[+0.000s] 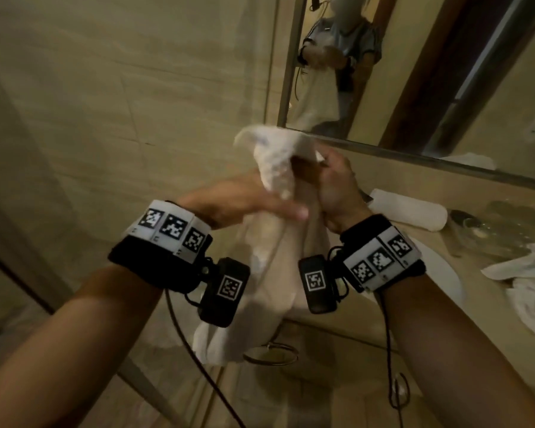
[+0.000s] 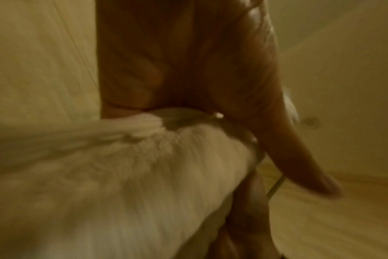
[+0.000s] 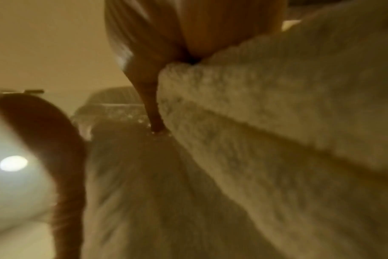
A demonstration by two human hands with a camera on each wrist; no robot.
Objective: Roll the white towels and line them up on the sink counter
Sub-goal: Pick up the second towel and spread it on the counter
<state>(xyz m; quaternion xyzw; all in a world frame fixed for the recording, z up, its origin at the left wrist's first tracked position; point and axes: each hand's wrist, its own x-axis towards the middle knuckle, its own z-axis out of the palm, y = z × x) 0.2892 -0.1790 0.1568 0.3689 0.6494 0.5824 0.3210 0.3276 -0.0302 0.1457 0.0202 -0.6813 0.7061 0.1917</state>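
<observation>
I hold a white towel (image 1: pixel 272 273) up in the air in front of the tiled wall, and its lower end hangs down below my wrists. My right hand (image 1: pixel 328 180) grips the bunched top of it. Just below and to the left, my left hand (image 1: pixel 260 205) holds the towel, with one finger pointing right across the cloth. The left wrist view shows the towel (image 2: pixel 122 184) coming out from under the palm. Terry cloth (image 3: pixel 277 122) fills the right wrist view beside my fingers. One rolled white towel (image 1: pixel 408 211) lies on the sink counter (image 1: pixel 476 304).
Loose unrolled white towels (image 1: pixel 531 273) lie at the counter's right end, near the round sink basin (image 1: pixel 445 273). Clear glasses (image 1: pixel 501 223) stand at the back. A mirror (image 1: pixel 414 72) hangs above the counter. A metal ring (image 1: pixel 269 353) sits below the hanging towel.
</observation>
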